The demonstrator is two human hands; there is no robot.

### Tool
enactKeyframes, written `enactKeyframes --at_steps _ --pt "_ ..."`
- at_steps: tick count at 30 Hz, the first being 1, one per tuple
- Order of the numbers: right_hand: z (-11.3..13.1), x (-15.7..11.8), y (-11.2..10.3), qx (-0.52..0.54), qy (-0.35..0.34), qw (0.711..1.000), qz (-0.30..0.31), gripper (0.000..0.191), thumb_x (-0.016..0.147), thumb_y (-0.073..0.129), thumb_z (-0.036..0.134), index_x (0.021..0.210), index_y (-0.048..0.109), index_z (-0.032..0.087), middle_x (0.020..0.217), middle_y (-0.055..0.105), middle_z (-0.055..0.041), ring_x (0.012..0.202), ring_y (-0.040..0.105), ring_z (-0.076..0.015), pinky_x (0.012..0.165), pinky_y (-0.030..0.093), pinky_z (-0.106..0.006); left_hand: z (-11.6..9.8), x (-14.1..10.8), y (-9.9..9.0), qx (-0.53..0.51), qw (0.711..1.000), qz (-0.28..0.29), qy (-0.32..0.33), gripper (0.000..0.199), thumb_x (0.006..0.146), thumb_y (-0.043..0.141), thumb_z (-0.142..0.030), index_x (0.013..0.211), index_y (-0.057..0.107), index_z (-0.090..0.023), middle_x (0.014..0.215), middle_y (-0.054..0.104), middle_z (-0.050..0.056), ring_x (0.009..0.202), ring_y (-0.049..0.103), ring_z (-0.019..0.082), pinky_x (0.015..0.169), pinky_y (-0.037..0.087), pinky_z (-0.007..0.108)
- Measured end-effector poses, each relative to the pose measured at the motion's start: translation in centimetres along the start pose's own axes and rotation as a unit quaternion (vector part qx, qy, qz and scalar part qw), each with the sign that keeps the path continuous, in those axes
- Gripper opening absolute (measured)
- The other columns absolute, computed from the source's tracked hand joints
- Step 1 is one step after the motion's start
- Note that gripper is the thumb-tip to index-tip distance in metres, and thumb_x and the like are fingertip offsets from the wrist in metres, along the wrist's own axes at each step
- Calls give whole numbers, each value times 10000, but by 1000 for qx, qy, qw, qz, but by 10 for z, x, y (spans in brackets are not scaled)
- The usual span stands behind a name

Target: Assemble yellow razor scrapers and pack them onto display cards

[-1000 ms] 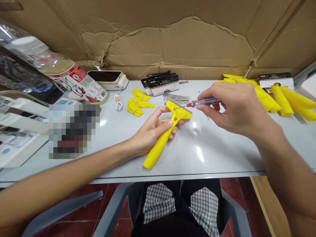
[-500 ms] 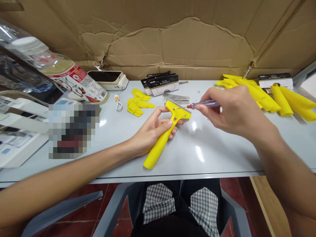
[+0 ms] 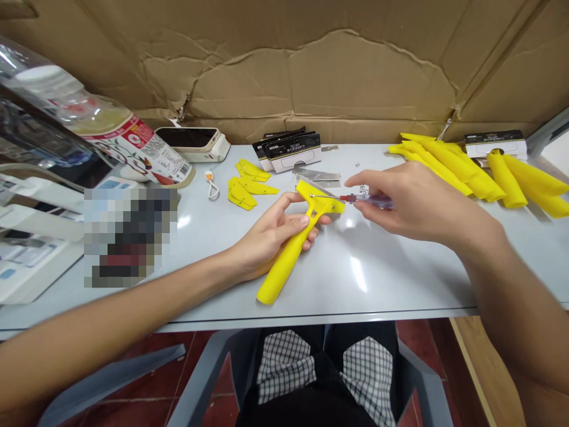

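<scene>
Okay: the left fingers (image 3: pixel 299 220) are curling closed around the neck of a yellow plastic scraper (image 3: pixel 284 261), with the left hand (image 3: pixel 273 237) cradling the tool and its handle slanting toward the near edge of the surface (image 3: pixel 364 284). The right fingers (image 3: pixel 355 179) are pinching narrowly on a small screwdriver (image 3: pixel 371 201) with a translucent purple handle and red collar, and the right hand (image 3: pixel 411 198) is holding it level. Its thin steel shaft (image 3: pixel 326 196) is crossing over the scraper's yellow head (image 3: pixel 322 201), the tip resting above the head's left part; exact contact is too small to tell. Just beyond the head, flat metal blades (image 3: pixel 316 174) are lying on the surface, beside black-and-white retail packs (image 3: pixel 291 152). To their left, flat yellow plastic pieces (image 3: pixel 242 193) are lying in a loose cluster near a small white cord loop (image 3: pixel 212 185). Farther right, long yellow plastic pieces (image 3: pixel 509 181) are heaped near a white box (image 3: pixel 495 144). At far left, a red-labelled plastic bottle (image 3: pixel 142 148) is lying on its side, and a sheet of torn cardboard (image 3: pixel 302 77) is standing behind everything.
</scene>
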State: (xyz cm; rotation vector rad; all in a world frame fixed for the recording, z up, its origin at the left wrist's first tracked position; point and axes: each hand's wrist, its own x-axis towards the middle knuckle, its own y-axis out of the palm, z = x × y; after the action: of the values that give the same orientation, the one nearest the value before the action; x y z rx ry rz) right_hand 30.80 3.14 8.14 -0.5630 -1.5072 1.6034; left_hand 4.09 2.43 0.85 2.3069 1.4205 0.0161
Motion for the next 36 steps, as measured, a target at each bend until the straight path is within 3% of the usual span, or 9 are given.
enactKeyframes --at_steps 5,12,20,26,30,36 --pt "1 0 8 16 -7 999 46 271 1010 607 274 1188 812 270 834 770 -31 713 657 -201 705 401 -342 -1 0 -1 -8 1000 1 -2 383 985 749 -218 1273 496 -242 1117 780 102 753 642 129 686 518 275" --pt "-14 3 1 8 -8 1000 18 224 998 603 280 1126 781 233 1079 768 -82 865 692 -244 765 469 -382 -1 0 0 -14 1000 0 -6 389 984 735 -210 1311 525 -235 1135 787 116 762 663 145 693 530 291" --pt "-46 6 -4 -74 130 988 -22 132 921 669 230 1026 747 249 882 751 -86 768 640 -279 698 470 -450 -2 1 -1 -2 1000 1 -11 299 997 684 -222 1273 571 -188 1099 797 117 681 659 139 650 544 288" --pt "-67 10 4 -120 222 967 47 174 913 653 282 1054 750 247 1006 770 -118 916 677 -327 710 490 -463 -1 1 0 -7 1000 1 2 293 994 682 -217 1271 609 -156 1061 801 116 722 674 142 659 565 271" --pt "-85 13 9 -124 263 952 92 250 871 697 305 1108 764 261 1082 767 -102 970 687 -322 732 500 -455 2 1 -1 -12 1000 -8 10 142 999 668 -237 1104 642 -144 1031 802 123 699 654 138 614 543 263" --pt "-103 15 14 -93 271 951 114 225 858 731 327 1060 787 247 1082 774 -121 955 682 -327 754 524 -474 3 1 1 -4 999 -32 7 142 972 722 -254 1059 686 -148 936 757 73 699 636 130 632 532 258"
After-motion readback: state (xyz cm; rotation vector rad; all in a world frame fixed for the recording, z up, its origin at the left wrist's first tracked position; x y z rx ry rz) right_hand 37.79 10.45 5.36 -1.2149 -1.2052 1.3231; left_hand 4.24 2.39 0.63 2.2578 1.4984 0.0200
